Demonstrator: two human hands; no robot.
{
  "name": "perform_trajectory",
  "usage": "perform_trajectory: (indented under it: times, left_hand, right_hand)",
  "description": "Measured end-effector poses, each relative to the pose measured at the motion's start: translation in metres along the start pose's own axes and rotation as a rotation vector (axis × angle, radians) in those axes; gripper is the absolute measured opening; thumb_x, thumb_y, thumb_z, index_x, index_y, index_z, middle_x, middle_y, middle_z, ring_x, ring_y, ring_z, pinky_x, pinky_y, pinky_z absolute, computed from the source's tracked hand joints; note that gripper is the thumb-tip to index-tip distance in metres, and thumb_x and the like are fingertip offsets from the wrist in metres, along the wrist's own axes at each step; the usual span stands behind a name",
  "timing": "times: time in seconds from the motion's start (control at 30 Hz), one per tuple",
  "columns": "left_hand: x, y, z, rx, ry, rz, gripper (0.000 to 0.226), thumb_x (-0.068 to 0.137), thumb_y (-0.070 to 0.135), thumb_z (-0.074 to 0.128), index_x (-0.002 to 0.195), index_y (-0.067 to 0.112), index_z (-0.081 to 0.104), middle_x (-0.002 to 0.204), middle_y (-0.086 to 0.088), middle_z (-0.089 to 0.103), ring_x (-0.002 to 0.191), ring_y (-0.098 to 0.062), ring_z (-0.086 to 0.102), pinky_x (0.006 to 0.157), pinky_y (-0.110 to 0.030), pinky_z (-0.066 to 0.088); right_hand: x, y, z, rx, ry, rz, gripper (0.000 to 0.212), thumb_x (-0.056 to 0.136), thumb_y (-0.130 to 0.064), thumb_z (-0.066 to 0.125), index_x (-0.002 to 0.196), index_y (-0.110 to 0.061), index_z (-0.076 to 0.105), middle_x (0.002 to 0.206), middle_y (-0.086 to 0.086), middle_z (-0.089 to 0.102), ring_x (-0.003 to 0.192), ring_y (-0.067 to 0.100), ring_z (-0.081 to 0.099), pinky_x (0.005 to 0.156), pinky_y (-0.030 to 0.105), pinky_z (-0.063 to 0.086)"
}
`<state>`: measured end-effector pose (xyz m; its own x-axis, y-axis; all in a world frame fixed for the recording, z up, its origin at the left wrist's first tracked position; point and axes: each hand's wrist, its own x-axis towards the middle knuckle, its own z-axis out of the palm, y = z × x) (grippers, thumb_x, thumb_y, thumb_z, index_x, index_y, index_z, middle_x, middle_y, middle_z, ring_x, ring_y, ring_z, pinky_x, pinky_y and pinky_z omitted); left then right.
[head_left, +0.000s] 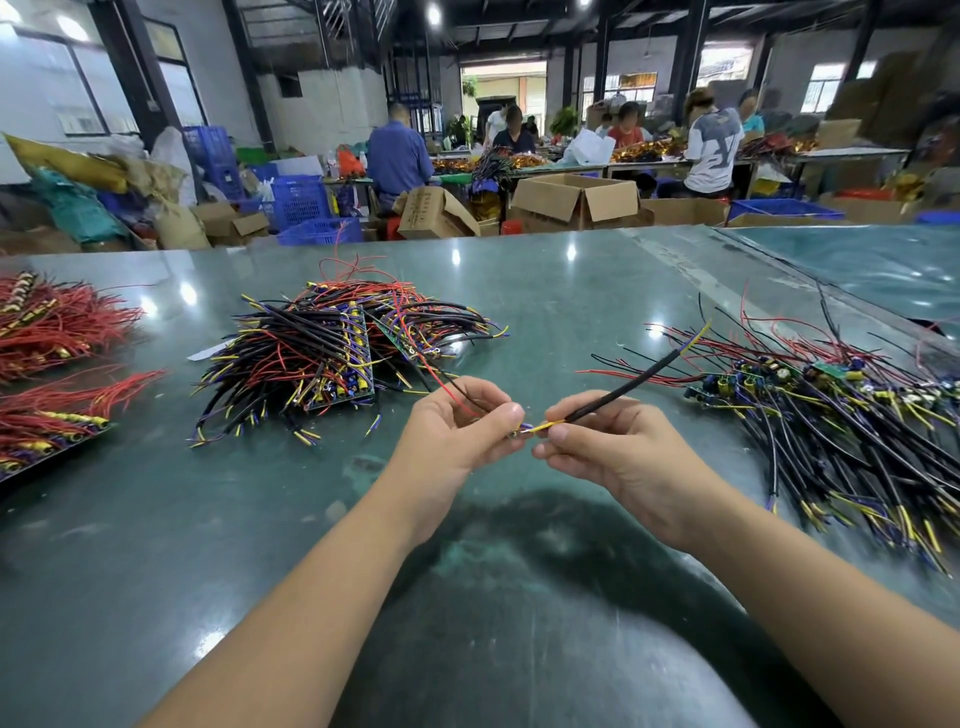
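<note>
"While two bare hands work over the green table (519, 291), what could spoil the job?"

"Biggest worry first: the heap (332, 353) of wired boards. From the left hand (457, 431) a red wire (447, 387) and a black one run back toward the heap. A sharp tug could, I judge, snag them there and drag loose strands along. Next, the grips. That left hand, just in front of the heap's right edge, has fingers and thumb curled round those wires and a small part I cannot make out. The right hand (618, 447), beside it on the side away from the heap, pinches the stripped end of the cable (623, 387) between thumb and forefinger, its other fingers curled under. If they pull apart or twist too hard, the thin leads may slip free or break."

"And the cable itself?"

"It is held in the air, in front of the heap and to its right. The black sheath is slim and looks easy to bend. It rises up and away from the right hand, with yellow and blue leads showing at its far tip. At the near end a yellow lead (545, 427) bridges the gap between the two thumbs. Whether it is joined to anything yet, I cannot tell."
</note>
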<state>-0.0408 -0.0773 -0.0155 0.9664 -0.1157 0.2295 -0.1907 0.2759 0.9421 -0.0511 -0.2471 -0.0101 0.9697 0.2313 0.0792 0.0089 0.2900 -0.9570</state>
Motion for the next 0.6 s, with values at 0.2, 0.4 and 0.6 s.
perform_trajectory:
  times: [0.2,0.4,0.6]
  left_hand:
    - [-0.0018,-0.0008,-0.0006,0.091,0.007,0.039,0.017,0.07,0.003,0.075,0.075,0.016,0.065,0.074,0.0,0.069,0.078,-0.024,0.064,0.083,-0.039,0.054]
    - [-0.0018,-0.0005,0.002,-0.009,0.02,-0.037,0.024,0.063,0.007,0.082,0.076,0.01,0.062,0.077,-0.005,0.064,0.079,-0.024,0.065,0.075,-0.029,0.057]
    - [-0.0011,0.0061,0.0008,-0.157,-0.018,-0.109,0.012,0.075,0.01,0.067,0.081,0.01,0.056,0.083,-0.012,0.07,0.072,-0.017,0.07,0.071,-0.025,0.058]
  right_hand:
    - [0.0023,0.0007,-0.0006,-0.016,0.004,0.006,0.013,0.083,-0.004,0.064,0.071,-0.007,0.068,0.073,0.01,0.07,0.071,0.014,0.068,0.067,0.019,0.054]
    - [0.0036,0.0011,-0.0025,0.049,0.054,0.034,0.015,0.069,0.002,0.069,0.077,-0.004,0.058,0.073,0.013,0.069,0.069,0.017,0.07,0.061,0.019,0.054]
    - [0.0025,0.0013,0.0,0.043,0.004,-0.068,0.02,0.062,-0.002,0.069,0.073,-0.01,0.054,0.078,0.009,0.072,0.072,0.016,0.07,0.067,0.02,0.054]
